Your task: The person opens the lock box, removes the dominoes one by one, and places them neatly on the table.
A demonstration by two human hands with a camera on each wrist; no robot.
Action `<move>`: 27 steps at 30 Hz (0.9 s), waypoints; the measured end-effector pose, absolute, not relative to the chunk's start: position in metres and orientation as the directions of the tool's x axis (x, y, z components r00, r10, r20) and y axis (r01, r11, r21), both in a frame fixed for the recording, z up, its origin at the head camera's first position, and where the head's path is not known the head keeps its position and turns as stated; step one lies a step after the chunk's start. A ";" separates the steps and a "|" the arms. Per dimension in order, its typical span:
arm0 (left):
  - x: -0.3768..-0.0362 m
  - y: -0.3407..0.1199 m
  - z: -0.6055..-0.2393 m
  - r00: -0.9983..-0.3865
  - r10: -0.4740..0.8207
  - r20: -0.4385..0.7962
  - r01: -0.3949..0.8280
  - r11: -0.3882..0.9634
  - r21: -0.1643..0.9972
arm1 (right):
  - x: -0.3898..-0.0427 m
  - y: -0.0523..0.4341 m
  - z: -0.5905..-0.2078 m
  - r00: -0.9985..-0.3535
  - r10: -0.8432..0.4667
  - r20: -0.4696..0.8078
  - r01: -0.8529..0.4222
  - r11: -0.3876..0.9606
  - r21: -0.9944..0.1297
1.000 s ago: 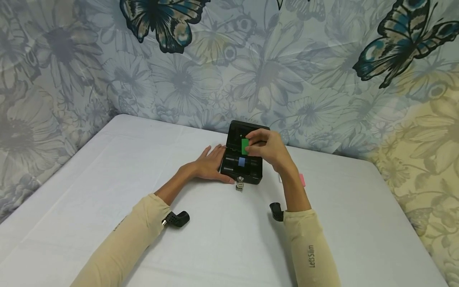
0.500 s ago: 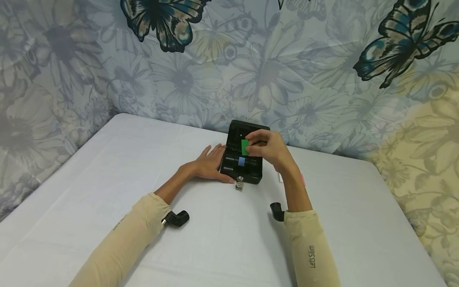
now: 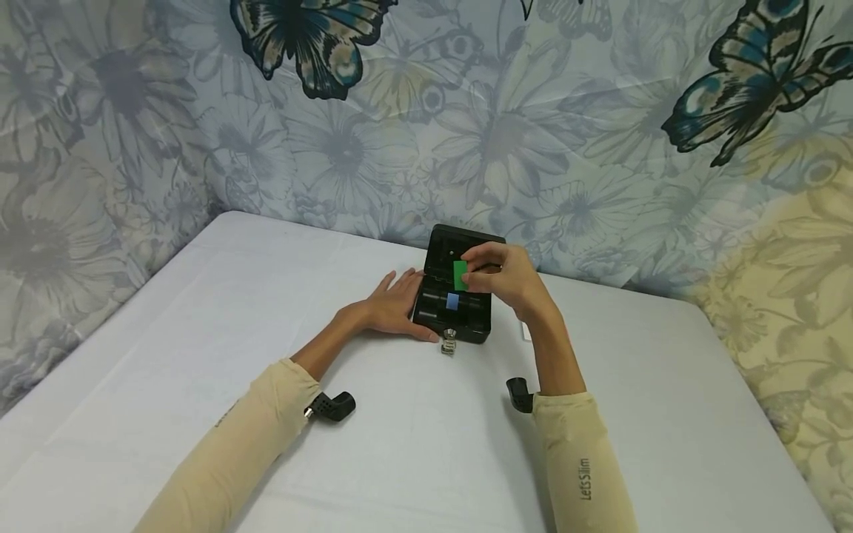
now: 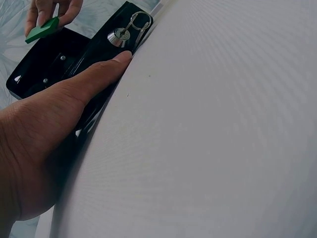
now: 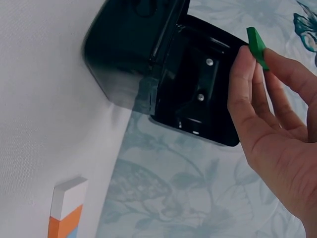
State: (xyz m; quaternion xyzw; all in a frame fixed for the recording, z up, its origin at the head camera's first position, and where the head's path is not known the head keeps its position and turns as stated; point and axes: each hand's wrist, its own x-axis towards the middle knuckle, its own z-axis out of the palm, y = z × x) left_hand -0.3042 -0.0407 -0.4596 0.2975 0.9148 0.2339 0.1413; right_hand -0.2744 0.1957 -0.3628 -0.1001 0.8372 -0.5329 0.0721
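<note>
Two hands at one small black box [image 3: 456, 307], lid up, near the far edge of the white table [image 3: 200, 355]. Head view: right hand [image 3: 509, 280] pinches a green card [image 3: 459, 275] between thumb and fingertips, held upright above the open box, in front of the raised lid. A blue piece [image 3: 452, 300] lies inside the box. Left hand [image 3: 393, 303] lies flat on the table, fingers straight, against the box's left side. A key [image 3: 449, 342] hangs from the lock on the front face.

Left wrist view: thumb of the left hand [image 4: 59, 129] stretched along the box's [image 4: 74, 59] lower edge, pressing, gripping nothing. Key [image 4: 130, 27] in its lock at the near corner. Green card [image 4: 42, 29] seen edge-on, above, between the other hand's fingers.

Right wrist view: right hand [image 5: 277, 124] with fingertips closed on the green card [image 5: 256, 45] at one end; box [image 5: 148, 64] and open lid below it. A stack of white, orange and blue cards [image 5: 67, 208] lies on the table, well apart from the box.

Judgement: the card looks thin, stiff, light and smooth, so liable to slip; best taken by its edges, near one end. Box looks rigid; the flat hand steadies it.
</note>
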 end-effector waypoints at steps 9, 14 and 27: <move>-0.305 -0.038 -0.457 -0.780 0.615 -0.117 0.491 0.718 0.494 | -0.273 0.202 -0.360 -0.970 -0.241 -0.008 -0.096 0.414 -0.905; -0.304 -0.037 -0.458 -0.782 0.613 -0.110 0.487 0.713 0.504 | -0.273 0.205 -0.359 -0.971 -0.240 -0.015 -0.090 0.420 -0.903; -0.308 -0.039 -0.468 -0.793 0.600 -0.108 0.481 0.724 0.495 | -0.270 0.214 -0.352 -0.974 -0.224 -0.018 -0.075 0.399 -0.914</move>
